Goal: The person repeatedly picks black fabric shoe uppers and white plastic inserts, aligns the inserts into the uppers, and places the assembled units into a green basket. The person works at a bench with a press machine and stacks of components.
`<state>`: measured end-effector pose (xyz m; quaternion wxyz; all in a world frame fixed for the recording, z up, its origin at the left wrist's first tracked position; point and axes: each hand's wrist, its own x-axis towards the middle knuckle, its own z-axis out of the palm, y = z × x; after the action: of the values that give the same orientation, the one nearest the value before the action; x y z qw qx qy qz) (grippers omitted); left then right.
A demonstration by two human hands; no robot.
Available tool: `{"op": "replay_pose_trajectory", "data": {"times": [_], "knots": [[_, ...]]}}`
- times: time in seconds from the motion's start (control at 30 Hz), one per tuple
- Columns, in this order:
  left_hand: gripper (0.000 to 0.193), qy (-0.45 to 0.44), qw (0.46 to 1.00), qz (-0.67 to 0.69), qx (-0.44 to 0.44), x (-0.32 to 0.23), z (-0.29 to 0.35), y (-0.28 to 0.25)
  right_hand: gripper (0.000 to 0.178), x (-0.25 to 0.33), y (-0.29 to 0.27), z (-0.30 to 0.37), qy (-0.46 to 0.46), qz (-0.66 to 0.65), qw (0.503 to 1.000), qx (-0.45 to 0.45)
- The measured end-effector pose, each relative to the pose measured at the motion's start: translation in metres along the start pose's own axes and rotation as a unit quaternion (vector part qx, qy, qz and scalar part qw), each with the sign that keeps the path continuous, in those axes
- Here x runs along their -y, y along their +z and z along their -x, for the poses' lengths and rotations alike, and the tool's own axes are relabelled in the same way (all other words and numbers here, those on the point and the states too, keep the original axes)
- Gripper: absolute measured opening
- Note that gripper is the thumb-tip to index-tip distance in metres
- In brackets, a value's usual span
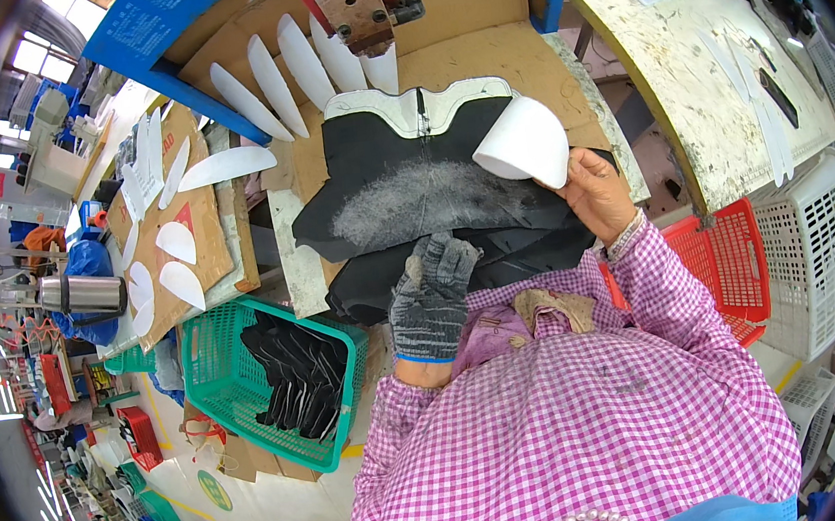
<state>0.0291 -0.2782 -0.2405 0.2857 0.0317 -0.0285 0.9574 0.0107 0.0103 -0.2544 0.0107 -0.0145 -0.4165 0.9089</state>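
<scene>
A white curved stiffener piece [524, 140], rounded like a half cup, is pinched by its lower right edge between the thumb and fingers of my bare right hand [597, 188]. It hangs over the right side of a black fabric piece [411, 191] with a pale, fuzzy patch across its middle. Along the far edge of that fabric runs a white shaped strip [373, 109]. My left hand [432, 284], in a grey knit glove, has its fingers curled at the near edge of the black fabric. More black pieces [364, 284] lie underneath, towards my body.
White blade-shaped pieces [265, 84] stand behind the fabric, below a red machine head [353, 5]. More white pieces [176, 241] lie on cardboard at left. A green basket [339, 439] holds black pieces. Red [729, 261] and white [810, 263] baskets stand right, below a worn table [660, 66].
</scene>
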Motion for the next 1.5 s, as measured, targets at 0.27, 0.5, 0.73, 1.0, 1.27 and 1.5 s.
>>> {"op": "replay_pose_trajectory", "data": {"times": [0.27,0.5,0.73,1.0,1.27,1.5], "knots": [[0.038,0.171,0.841,-0.474,-0.198,0.008,-0.042,0.025,0.009,-0.009,0.016,0.002,0.005,-0.022,1.0,0.018],[0.037,0.144,0.842,-0.462,-0.239,-0.005,-0.062,0.009,0.01,-0.007,0.012,0.001,0.037,-0.014,0.999,0.006],[0.041,0.147,0.833,-0.477,-0.24,-0.01,-0.07,-0.006,0.011,0.004,0.004,-0.009,0.077,0.031,0.995,0.055],[0.067,0.243,0.662,-0.669,-0.233,0.0,-0.066,-0.001,0.009,0.092,0.087,-0.023,-0.145,0.521,0.826,0.159],[0.068,0.261,0.572,-0.755,-0.186,-0.005,-0.069,0.008,0.053,0.098,0.185,-0.04,-0.292,0.773,0.449,0.341],[0.064,0.256,0.555,-0.769,-0.187,-0.006,-0.067,0.003,0.058,0.086,0.2,-0.046,-0.341,0.796,0.28,0.415]]}}
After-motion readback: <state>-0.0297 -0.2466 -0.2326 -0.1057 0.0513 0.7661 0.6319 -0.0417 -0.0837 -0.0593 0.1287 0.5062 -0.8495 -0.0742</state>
